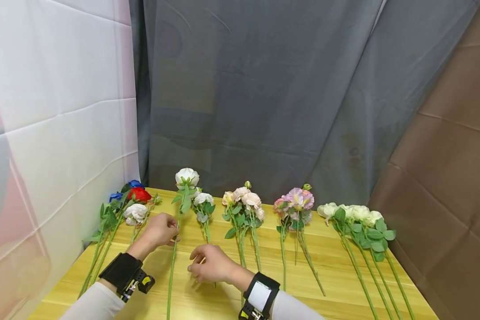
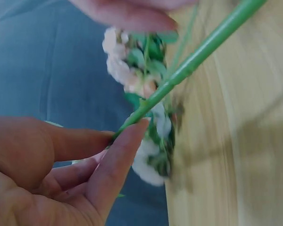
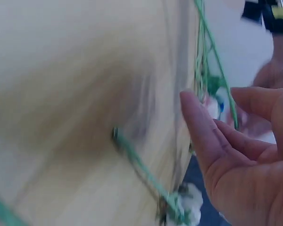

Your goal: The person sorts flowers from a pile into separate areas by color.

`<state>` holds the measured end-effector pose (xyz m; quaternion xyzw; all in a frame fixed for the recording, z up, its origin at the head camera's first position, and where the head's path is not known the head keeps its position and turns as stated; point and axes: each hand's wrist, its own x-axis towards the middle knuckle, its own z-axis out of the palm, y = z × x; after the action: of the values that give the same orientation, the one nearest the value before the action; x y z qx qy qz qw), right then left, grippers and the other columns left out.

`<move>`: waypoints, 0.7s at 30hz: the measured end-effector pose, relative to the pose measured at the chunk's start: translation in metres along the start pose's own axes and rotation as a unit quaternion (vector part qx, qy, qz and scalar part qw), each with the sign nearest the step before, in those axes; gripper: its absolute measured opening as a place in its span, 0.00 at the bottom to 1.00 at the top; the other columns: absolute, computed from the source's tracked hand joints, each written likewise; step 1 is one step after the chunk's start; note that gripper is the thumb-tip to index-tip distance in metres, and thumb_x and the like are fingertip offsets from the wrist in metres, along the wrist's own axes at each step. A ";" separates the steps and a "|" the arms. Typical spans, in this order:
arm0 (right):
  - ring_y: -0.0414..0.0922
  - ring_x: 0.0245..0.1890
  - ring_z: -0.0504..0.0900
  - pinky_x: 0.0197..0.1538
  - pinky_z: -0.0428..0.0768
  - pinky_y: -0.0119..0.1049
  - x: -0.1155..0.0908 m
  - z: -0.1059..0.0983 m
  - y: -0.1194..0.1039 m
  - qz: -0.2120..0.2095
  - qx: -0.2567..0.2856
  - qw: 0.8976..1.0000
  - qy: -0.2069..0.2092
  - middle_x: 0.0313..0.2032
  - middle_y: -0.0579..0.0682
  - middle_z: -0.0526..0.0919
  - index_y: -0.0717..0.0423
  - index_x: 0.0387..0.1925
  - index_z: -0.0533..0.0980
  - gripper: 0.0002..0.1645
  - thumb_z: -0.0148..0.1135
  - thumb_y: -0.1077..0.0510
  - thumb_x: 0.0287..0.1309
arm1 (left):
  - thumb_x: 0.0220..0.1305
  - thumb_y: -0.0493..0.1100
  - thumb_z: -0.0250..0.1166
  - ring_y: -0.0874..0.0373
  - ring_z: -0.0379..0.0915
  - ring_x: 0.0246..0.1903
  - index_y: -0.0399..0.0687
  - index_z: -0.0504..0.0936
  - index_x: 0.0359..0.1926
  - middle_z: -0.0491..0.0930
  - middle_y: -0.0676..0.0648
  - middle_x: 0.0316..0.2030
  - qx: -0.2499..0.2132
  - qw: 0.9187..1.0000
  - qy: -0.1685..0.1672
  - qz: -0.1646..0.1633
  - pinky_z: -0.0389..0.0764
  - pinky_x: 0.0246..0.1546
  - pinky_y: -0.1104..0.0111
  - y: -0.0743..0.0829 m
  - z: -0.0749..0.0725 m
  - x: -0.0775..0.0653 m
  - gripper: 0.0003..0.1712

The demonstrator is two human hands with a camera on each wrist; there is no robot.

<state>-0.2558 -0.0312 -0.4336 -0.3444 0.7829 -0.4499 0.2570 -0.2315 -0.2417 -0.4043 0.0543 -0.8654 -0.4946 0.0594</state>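
Observation:
My left hand [image 1: 157, 233] pinches the green stem [image 2: 188, 66] of a white rose-like flower [image 1: 187, 177] between thumb and fingertips. Its bloom stands highest among the flowers, and the stem runs down past the hand toward the front of the table. My right hand [image 1: 216, 265] hovers over the table to the right of that stem, fingers loosely bent and nothing between them. Just beyond it lies a smaller white flower [image 1: 204, 198], whose cut stem end [image 3: 115, 133] shows near the fingers in the right wrist view.
Left of the hands lie red [image 1: 139, 194], blue [image 1: 136, 183] and white [image 1: 136, 214] flowers. To the right are a pale pink bunch [image 1: 248, 200], a pink-purple bunch [image 1: 299, 200] and several cream flowers [image 1: 358, 213]. Grey cloth [image 1: 240, 111] hangs behind the wooden table [image 1: 336, 275].

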 end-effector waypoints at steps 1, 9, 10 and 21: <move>0.55 0.31 0.89 0.33 0.88 0.41 0.000 0.004 -0.001 0.000 0.018 1.000 -0.005 0.34 0.50 0.83 0.69 0.53 0.77 0.17 0.65 0.63 0.65 | 0.64 0.25 0.58 0.46 0.85 0.27 0.28 0.76 0.33 0.81 0.37 0.27 -0.002 1.000 0.006 0.007 0.88 0.28 0.59 0.002 0.005 0.001 0.02; 0.59 0.26 0.88 0.29 0.87 0.42 0.001 0.013 -0.005 -0.002 0.041 0.998 0.055 0.29 0.51 0.85 0.72 0.45 0.79 0.11 0.65 0.70 0.61 | 0.64 0.26 0.60 0.49 0.85 0.26 0.30 0.78 0.33 0.81 0.39 0.27 -0.025 0.998 0.043 0.030 0.88 0.27 0.60 0.016 0.032 0.009 0.03; 0.59 0.25 0.88 0.28 0.87 0.42 0.001 0.012 -0.005 -0.002 0.039 0.997 0.065 0.28 0.52 0.84 0.72 0.43 0.79 0.09 0.64 0.71 0.61 | 0.65 0.27 0.60 0.50 0.84 0.26 0.31 0.79 0.33 0.81 0.40 0.27 -0.022 0.998 0.044 0.036 0.88 0.27 0.61 0.016 0.033 0.011 0.03; 0.61 0.24 0.85 0.29 0.88 0.49 0.004 -0.012 0.009 0.007 0.040 0.992 0.116 0.24 0.59 0.83 0.66 0.28 0.74 0.07 0.61 0.76 0.60 | 0.69 0.33 0.63 0.50 0.83 0.27 0.33 0.81 0.43 0.81 0.44 0.31 0.044 0.992 -0.029 0.116 0.83 0.25 0.65 -0.016 0.019 0.010 0.06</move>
<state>-0.2694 -0.0251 -0.4363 -0.2735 0.7911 -0.5163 0.1813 -0.2441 -0.2352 -0.4272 -0.0586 -0.8880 -0.4474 0.0890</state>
